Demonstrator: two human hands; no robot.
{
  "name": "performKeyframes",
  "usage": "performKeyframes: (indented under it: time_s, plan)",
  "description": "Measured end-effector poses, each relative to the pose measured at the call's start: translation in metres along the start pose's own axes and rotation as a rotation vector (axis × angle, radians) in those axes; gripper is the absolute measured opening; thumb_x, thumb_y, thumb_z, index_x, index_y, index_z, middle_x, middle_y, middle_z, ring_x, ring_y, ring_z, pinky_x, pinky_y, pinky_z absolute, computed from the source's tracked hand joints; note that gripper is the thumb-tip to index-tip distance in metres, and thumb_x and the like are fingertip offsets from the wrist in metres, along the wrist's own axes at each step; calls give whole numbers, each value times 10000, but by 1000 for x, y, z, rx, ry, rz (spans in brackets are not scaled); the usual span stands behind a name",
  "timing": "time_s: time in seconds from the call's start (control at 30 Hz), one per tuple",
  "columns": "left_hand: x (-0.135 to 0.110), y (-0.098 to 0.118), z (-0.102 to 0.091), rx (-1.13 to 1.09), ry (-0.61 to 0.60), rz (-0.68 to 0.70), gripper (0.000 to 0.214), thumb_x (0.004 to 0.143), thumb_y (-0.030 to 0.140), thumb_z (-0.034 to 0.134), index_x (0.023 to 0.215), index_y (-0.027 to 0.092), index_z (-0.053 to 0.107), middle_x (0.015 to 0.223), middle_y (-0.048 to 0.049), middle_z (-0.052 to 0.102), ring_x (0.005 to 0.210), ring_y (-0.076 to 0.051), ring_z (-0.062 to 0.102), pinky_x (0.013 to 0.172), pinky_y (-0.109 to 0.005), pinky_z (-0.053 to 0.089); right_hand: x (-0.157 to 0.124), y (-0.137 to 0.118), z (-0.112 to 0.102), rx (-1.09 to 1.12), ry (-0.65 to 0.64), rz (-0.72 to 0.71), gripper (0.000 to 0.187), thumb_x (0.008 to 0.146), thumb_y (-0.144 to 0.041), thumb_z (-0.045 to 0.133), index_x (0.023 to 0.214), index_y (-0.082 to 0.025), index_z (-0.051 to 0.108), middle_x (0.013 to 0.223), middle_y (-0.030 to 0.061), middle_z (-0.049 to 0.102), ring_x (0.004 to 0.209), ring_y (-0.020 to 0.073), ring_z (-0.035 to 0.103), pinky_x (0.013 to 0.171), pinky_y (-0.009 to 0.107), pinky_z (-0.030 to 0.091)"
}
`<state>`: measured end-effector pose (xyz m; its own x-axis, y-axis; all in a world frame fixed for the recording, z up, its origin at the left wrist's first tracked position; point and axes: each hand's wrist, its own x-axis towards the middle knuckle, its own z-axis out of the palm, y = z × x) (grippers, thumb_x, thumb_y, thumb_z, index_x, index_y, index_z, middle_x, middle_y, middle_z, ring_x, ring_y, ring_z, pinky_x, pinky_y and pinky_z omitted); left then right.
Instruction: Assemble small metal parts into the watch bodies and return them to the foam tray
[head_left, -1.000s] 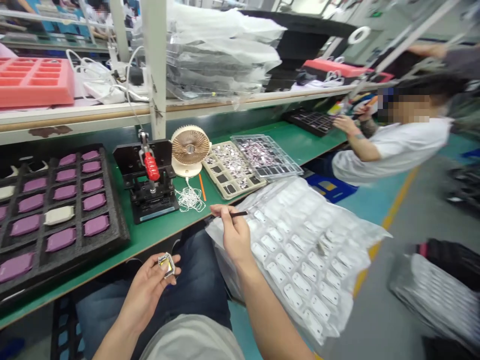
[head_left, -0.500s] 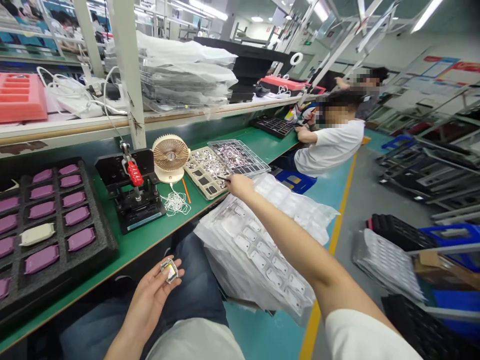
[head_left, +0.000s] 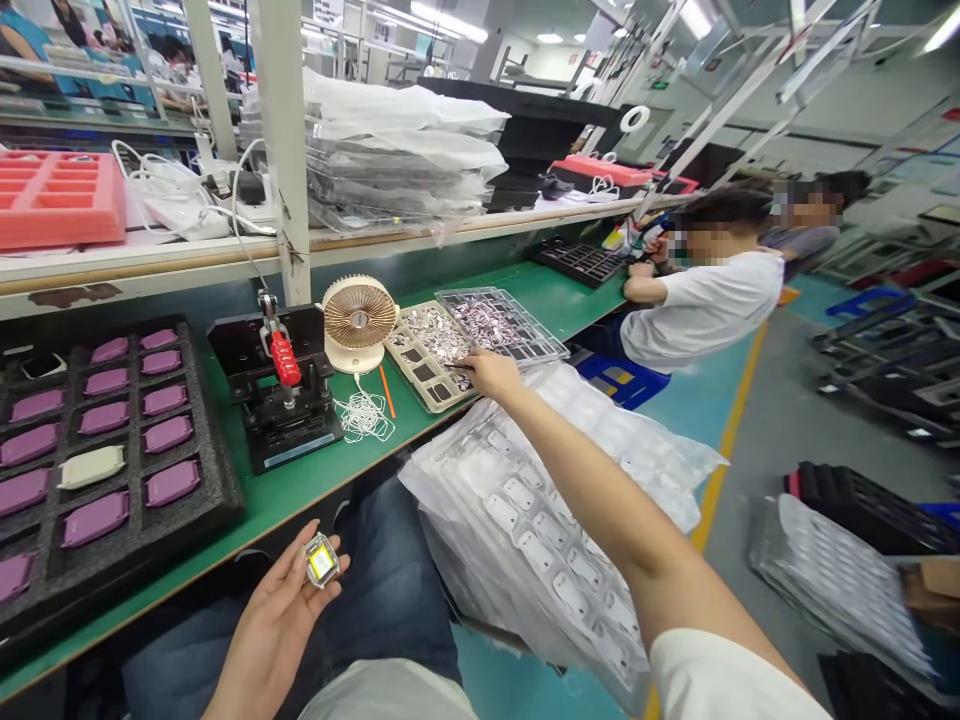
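My left hand [head_left: 289, 590] holds a small watch-like case [head_left: 322, 562] between thumb and fingers, above my lap. The case has a clear or silvery rim, and its yellow-and-white inside faces up. At the near right side of a beige compartment tray [head_left: 437, 402], my right hand [head_left: 495, 376] is closed on dark, thin tweezers [head_left: 459, 366]. Their tip points in over the small silvery parts [head_left: 439, 335] heaped in that tray; whether it grips one is too small to tell. Behind lies a clear tray [head_left: 551, 345] of similar small parts.
A black press fixture with a red handle [head_left: 285, 358] stands left of a fan [head_left: 360, 320] and a coiled white cord [head_left: 365, 416]. Foam tray [head_left: 225, 490] holds purple cases [head_left: 96, 518]. Bagged white trays [head_left: 525, 500] are stacked under my right arm. A co-worker [head_left: 705, 290] sits farther along.
The view has swung slightly left. My left hand has turned the case so its yellow inside shows more fully. My right hand stays at the beige tray, the tweezers now lower over the parts.
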<state>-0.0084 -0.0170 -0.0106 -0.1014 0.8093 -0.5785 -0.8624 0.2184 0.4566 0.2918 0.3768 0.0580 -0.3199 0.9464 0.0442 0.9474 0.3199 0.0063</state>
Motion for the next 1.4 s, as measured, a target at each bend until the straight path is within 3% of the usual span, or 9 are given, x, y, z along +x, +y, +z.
performKeyframes:
  time_s: [0.1, 0.2, 0.3, 0.37, 0.4, 0.53, 0.8, 0.97, 1.4]
  plan:
    - [3, 1, 14, -54, 14, 6, 403, 816, 166, 879, 1209, 149, 788, 1307, -214, 757, 1198, -426, 725, 900, -402, 671, -11, -6, -10, 58, 107, -9, 217, 1016, -233, 627, 1167, -207, 780, 1228, 111, 750, 1122, 245, 703, 903, 315, 544]
    - [7, 2, 29, -120, 2, 38, 345, 779, 162, 907, 1107, 121, 811, 1286, -229, 762, 1224, -451, 704, 984, -472, 643, -42, -37, -18, 150, 239, -30, 285, 1041, -264, 558, 1192, -180, 785, 1208, 143, 757, 1138, 287, 706, 907, 352, 556]
    - [10, 2, 42, -145, -24, 145, 292, 778, 192, 912, 1046, 127, 819, 1258, -213, 776, 1220, -445, 708, 1024, -515, 619, -107, -91, -21, 341, 285, -228, 247, 1052, -308, 564, 1093, -242, 799, 1076, 73, 789, 1046, 222, 733, 931, 321, 579]
    - [10, 1, 49, -144, -35, 225, 252, 791, 209, 904, 1021, 148, 821, 1236, -179, 789, 1220, -429, 713, 1049, -537, 601, -159, -132, -19, 721, 264, -543, 204, 1037, -246, 595, 1104, -251, 788, 1035, 67, 790, 980, 204, 746, 885, 319, 606]
    - [10, -1, 51, -141, -33, 258, 238, 794, 215, 902, 1011, 159, 821, 1225, -162, 794, 1220, -417, 715, 1054, -536, 597, -182, -150, -18, 841, 229, -619, 206, 1034, -229, 617, 1163, -266, 773, 1034, 59, 784, 936, 186, 751, 831, 300, 615]
    - [7, -7, 57, -97, -8, 340, 237, 779, 213, 913, 995, 195, 819, 1213, -121, 798, 1217, -375, 724, 1057, -510, 595, -233, -194, -8, 1010, 227, -687, 239, 1007, -158, 662, 1212, -246, 747, 1041, 63, 774, 849, 147, 763, 700, 231, 606]
    - [-4, -13, 61, -70, 19, 401, 527, 756, 217, 930, 1253, 278, 763, 1312, -94, 751, 1270, -337, 696, 1115, -508, 554, -239, -199, 6, 971, 326, -703, 266, 978, -103, 689, 1216, -214, 733, 1059, 72, 786, 884, 146, 775, 734, 224, 614]
    - [-5, -15, 58, -45, -20, 401, 429, 745, 230, 942, 1147, 223, 791, 1264, -121, 771, 1272, -385, 690, 1138, -594, 520, -244, -201, 6, 981, 332, -690, 240, 978, -122, 692, 1186, -229, 744, 1047, 67, 794, 868, 158, 783, 702, 237, 619]
    - [-5, -17, 59, -22, -61, 389, 413, 745, 254, 945, 1130, 239, 797, 1232, -122, 781, 1311, -422, 656, 1137, -612, 507, -246, -199, 3, 1085, 344, -666, 263, 961, -118, 720, 1181, -256, 761, 1043, 60, 817, 851, 161, 798, 726, 254, 641]
